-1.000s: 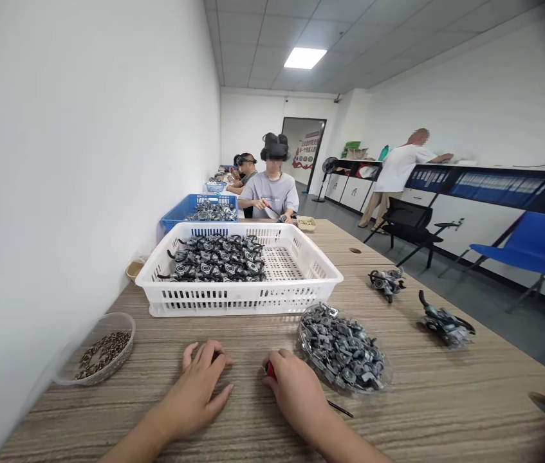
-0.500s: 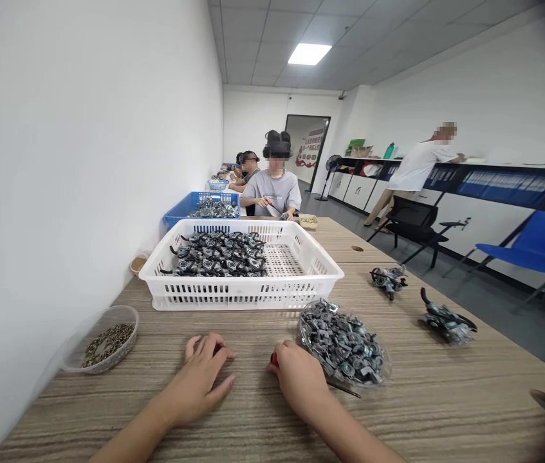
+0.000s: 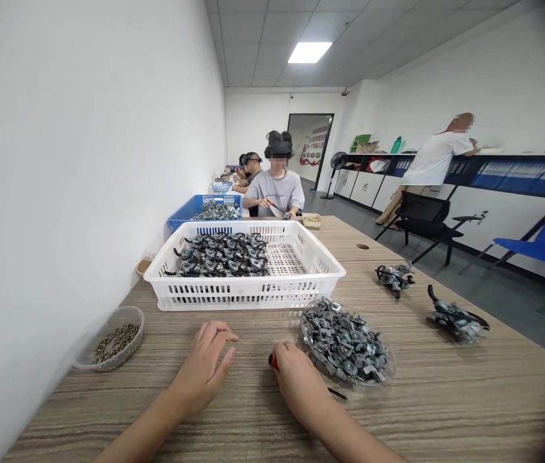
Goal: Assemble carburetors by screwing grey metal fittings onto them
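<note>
My right hand (image 3: pixel 297 381) is closed around a screwdriver (image 3: pixel 273 361); its red and black handle end shows at the thumb side, and its dark shaft sticks out behind the hand. My left hand (image 3: pixel 206 365) is over the table in front of the white basket, fingers apart, holding nothing. Just right of my right hand stands a clear round bowl (image 3: pixel 394 372) heaped with small grey metal parts (image 3: pixel 347 341). Farther left, by the wall, a clear plastic tub (image 3: pixel 138 341) holds small brass-coloured screws (image 3: pixel 116 341).
A white basket (image 3: pixel 248 294) with rows of black and silver lever assemblies (image 3: pixel 224 254) stands ahead. Two such assemblies (image 3: pixel 456 321) lie at right. Behind are a blue crate (image 3: pixel 183 212) and a seated person (image 3: pixel 277 190). Another person (image 3: pixel 434 157) stands at the cabinets.
My left hand has shifted slightly and its fingers have straightened. The screwdriver in my right hand has turned a little. The view has swung slightly left.
</note>
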Motion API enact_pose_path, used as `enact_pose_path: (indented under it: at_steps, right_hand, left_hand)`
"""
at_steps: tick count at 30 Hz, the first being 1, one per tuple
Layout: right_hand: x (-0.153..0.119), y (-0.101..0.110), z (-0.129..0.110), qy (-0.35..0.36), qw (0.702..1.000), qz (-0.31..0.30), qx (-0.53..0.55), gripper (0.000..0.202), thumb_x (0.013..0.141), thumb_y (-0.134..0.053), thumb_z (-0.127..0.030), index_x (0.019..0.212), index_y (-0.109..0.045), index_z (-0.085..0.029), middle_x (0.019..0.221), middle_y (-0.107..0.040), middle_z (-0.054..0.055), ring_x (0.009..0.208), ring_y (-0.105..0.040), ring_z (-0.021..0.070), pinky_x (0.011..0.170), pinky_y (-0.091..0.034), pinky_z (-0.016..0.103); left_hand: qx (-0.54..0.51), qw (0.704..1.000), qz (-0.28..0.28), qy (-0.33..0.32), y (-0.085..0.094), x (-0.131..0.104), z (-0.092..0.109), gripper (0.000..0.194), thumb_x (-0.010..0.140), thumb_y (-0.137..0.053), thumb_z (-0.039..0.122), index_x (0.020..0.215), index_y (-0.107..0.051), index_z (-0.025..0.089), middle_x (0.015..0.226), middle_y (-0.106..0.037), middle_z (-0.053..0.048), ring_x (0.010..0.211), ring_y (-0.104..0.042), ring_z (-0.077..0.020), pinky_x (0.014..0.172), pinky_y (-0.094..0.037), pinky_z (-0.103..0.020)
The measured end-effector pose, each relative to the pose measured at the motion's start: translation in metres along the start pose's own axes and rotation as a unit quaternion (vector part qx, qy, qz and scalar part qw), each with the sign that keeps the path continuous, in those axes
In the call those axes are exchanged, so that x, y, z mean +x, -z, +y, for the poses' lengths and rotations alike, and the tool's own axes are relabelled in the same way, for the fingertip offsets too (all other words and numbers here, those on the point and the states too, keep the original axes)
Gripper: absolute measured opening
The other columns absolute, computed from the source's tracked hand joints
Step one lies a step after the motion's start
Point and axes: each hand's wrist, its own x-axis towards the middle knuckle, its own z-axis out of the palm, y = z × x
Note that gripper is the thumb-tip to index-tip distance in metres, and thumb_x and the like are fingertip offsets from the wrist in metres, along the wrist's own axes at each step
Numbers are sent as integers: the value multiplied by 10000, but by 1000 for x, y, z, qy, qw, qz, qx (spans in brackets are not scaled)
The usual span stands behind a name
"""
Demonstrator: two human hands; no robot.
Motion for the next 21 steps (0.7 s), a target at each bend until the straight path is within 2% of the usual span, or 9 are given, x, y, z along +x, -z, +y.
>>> enact_pose_path:
  at_steps: [3, 5, 6, 9, 11, 14, 16, 18, 21]
  right_hand:
    - [0, 0, 2, 6, 1000, -7, 18, 299, 958, -533, 12, 1113, -742, -136, 1183, -769, 141, 1118, -736, 270, 921, -494, 319]
    - [0, 1, 4, 10, 1000, -11, 24, 281, 948, -549, 4, 1095, -745, -134, 1164, -775, 140, 1100, -739, 268, 906, -486, 318]
    - [0, 2, 4, 13, 1000, -12, 26, 276, 941, -556, 2, 1088, -745, -134, 1160, -776, 140, 1096, -738, 267, 901, -481, 318]
    - [-2, 4, 6, 22, 999, -14, 30, 272, 915, -578, -1, 1081, -744, -139, 1159, -773, 136, 1097, -732, 264, 881, -469, 317]
    - [-3, 6, 6, 30, 999, -15, 32, 281, 903, -583, -3, 1076, -745, -152, 1156, -772, 122, 1087, -733, 257, 862, -460, 315]
    - [-5, 7, 6, 39, 999, -17, 32, 291, 893, -583, -8, 1063, -752, -173, 1143, -777, 103, 1066, -739, 253, 835, -448, 317]
    - [-5, 7, 6, 41, 998, -18, 32, 301, 886, -581, -7, 1059, -754, -183, 1135, -781, 93, 1060, -742, 252, 822, -442, 319]
    - [-5, 7, 6, 39, 999, -19, 31, 314, 879, -577, -4, 1065, -754, -185, 1132, -784, 90, 1051, -747, 250, 808, -438, 320]
    - [-3, 7, 7, 32, 999, -19, 30, 316, 888, -570, -16, 1088, -753, -177, 1148, -784, 97, 1051, -751, 252, 798, -441, 322]
  left_hand:
    - [0, 998, 61, -23, 13, 26, 10, 265, 1136, -421, 337, 1254, -636, 237, 1306, -631, -129, 1310, -573, -298, 1146, -486, -487]
    - [8, 997, 67, -22, 25, 58, 17, 323, 1140, -397, 400, 1271, -630, 219, 1295, -668, -135, 1273, -616, -304, 1105, -511, -473]
    - [12, 999, 47, -10, 32, 78, 19, 377, 1143, -378, 447, 1319, -615, 213, 1281, -696, -132, 1235, -650, -300, 1057, -536, -451]
    - [76, 994, -61, 58, 48, 149, 24, 568, 1154, -219, 546, 1536, -492, 225, 1193, -769, -97, 996, -741, -261, 797, -568, -365]
    - [103, 989, -83, 62, 51, 198, 22, 598, 1142, -227, 565, 1543, -506, 221, 1219, -780, -107, 1009, -748, -274, 785, -558, -355]
    - [145, 976, -149, 65, 38, 257, 14, 609, 1051, -499, 611, 1507, -588, 218, 1258, -788, -126, 1066, -753, -326, 838, -571, -376]
    - [171, 962, -202, 65, 20, 281, 8, 672, 959, -663, 630, 1520, -604, 265, 1368, -755, -118, 1192, -729, -356, 936, -578, -392]
    - [199, 946, -243, 73, 0, 293, 2, 706, 899, -760, 617, 1517, -620, 306, 1474, -686, -128, 1283, -694, -385, 1024, -568, -431]
    - [237, 924, -285, 95, -23, 298, -4, 552, 949, -777, 490, 1450, -667, 286, 1567, -587, -150, 1317, -671, -371, 1087, -560, -498]
